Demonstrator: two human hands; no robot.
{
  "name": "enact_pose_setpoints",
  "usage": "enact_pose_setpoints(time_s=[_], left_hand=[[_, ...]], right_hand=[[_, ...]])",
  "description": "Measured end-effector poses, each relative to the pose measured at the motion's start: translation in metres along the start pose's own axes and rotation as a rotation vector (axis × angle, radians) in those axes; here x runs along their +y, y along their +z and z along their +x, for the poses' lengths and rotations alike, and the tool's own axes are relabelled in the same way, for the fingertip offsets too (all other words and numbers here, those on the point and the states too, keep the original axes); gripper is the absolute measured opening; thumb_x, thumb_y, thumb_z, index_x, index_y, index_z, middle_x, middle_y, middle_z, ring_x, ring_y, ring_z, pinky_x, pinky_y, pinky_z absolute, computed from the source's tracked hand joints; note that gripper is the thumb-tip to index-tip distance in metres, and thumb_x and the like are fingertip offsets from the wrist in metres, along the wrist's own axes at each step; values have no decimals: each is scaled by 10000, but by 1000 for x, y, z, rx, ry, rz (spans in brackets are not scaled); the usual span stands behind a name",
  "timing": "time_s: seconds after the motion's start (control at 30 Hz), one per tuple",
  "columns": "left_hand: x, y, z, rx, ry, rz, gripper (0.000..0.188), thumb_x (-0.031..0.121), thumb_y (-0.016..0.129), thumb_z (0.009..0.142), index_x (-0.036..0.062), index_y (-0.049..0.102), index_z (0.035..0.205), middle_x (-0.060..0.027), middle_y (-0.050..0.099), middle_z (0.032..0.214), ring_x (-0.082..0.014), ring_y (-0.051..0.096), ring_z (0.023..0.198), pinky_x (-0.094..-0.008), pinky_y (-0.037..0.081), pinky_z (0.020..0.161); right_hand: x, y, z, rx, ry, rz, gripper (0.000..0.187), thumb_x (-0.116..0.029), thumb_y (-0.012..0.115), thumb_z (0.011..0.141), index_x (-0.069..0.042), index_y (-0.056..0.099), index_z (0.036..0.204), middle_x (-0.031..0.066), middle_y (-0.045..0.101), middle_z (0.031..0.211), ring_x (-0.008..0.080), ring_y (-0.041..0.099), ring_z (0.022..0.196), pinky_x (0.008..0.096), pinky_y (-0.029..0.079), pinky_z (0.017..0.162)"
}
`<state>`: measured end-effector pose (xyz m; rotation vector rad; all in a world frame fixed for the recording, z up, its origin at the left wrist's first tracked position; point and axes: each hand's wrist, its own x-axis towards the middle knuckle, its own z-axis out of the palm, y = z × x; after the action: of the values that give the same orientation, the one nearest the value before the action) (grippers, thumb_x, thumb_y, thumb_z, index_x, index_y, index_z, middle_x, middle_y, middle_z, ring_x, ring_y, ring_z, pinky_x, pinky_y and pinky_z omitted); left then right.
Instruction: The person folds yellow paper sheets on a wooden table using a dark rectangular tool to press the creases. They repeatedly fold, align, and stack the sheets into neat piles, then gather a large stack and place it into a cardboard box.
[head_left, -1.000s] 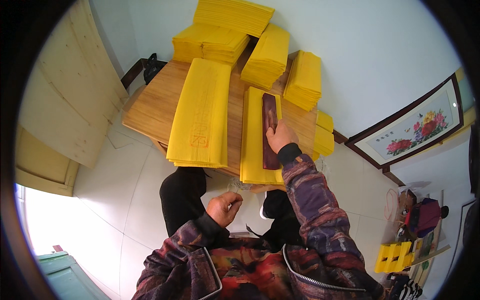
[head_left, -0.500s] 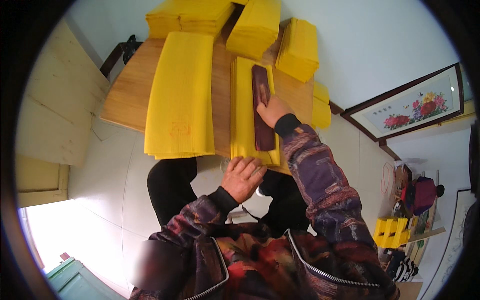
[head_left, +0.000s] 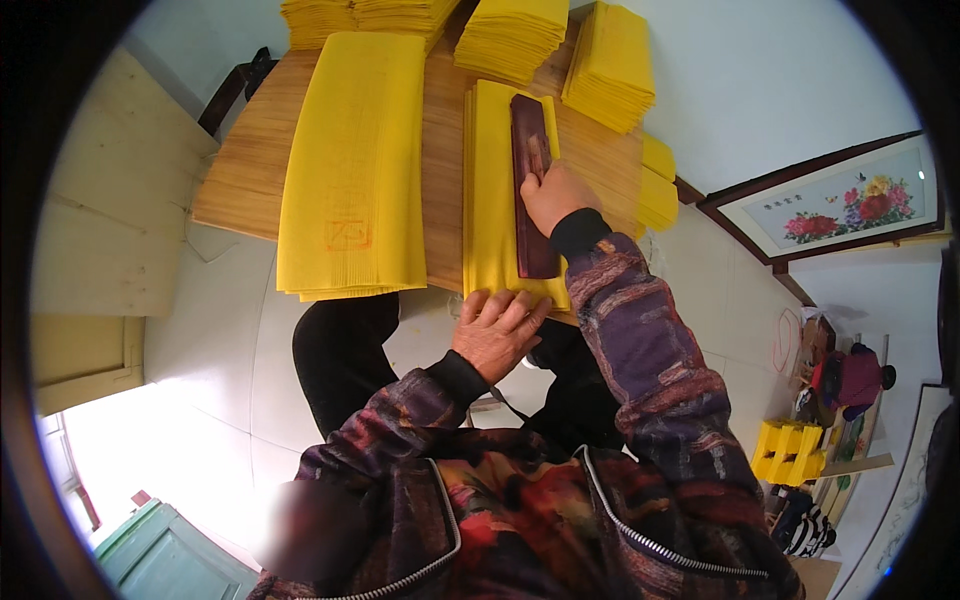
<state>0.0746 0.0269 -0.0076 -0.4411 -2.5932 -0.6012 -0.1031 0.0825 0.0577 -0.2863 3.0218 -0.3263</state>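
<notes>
My right hand (head_left: 560, 200) is closed around the handle of a long, narrow dark-maroon block (head_left: 532, 240). The block lies lengthwise along the right part of a narrow stack of yellow paper sheets (head_left: 488, 190) on the table. At the near end of this stack, my left hand (head_left: 497, 335) rests with its fingers stretched out over the edge of the paper. Its thumb is hard to make out. Left of the stack lies a wider pile of yellow paper (head_left: 350, 150) with a faint red stamp mark near its front.
The wooden table (head_left: 240, 190) has a curved left edge. Several yellow paper stacks (head_left: 512, 38) stand along its far side, and another yellow pile (head_left: 655, 190) sits beyond its right edge. A framed flower picture (head_left: 830, 205) leans at the right wall. My legs (head_left: 345, 350) are under the near edge.
The view has shifted, so the table appears higher. My left fingers have straightened and reach slightly farther onto the paper. My right hand keeps its hold, with the block in nearly the same place.
</notes>
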Motion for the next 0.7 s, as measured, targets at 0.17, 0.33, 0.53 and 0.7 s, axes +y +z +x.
enact_pose_setpoints(time_s=[0.17, 0.33, 0.53, 0.7], left_hand=[[1, 4, -2, -3, -16, 6, 586, 319, 710, 609, 213, 541, 1160, -7, 458, 1077, -199, 407, 1026, -394, 293, 897], [3, 0, -2, -8, -5, 39, 546, 316, 692, 640, 215, 542, 1155, -15, 467, 1069, -218, 413, 1017, -398, 300, 888], [17, -28, 5, -141, -45, 39, 493, 336, 639, 723, 190, 514, 1178, -69, 472, 1107, -265, 424, 1045, -443, 297, 909], [22, -45, 22, 49, -102, -86, 489, 217, 664, 712, 115, 508, 1164, -120, 485, 1135, -307, 448, 1039, -431, 351, 876]], right_hand=[[-3, 1, -1, -14, 11, -101, 404, -328, 458, 822, 51, 537, 940, 255, 609, 841, 392, 596, 805, 462, 473, 731], [3, 0, -1, 24, 17, 52, 385, -325, 471, 813, 27, 586, 920, 257, 605, 880, 398, 582, 861, 459, 462, 759], [54, -15, 4, 160, -37, 655, 373, -301, 451, 843, 15, 578, 997, 224, 611, 884, 364, 586, 858, 438, 452, 787], [163, -28, -48, 77, -45, 1880, 335, -310, 417, 919, -59, 554, 1094, 83, 608, 1002, 198, 581, 888, 324, 460, 800]])
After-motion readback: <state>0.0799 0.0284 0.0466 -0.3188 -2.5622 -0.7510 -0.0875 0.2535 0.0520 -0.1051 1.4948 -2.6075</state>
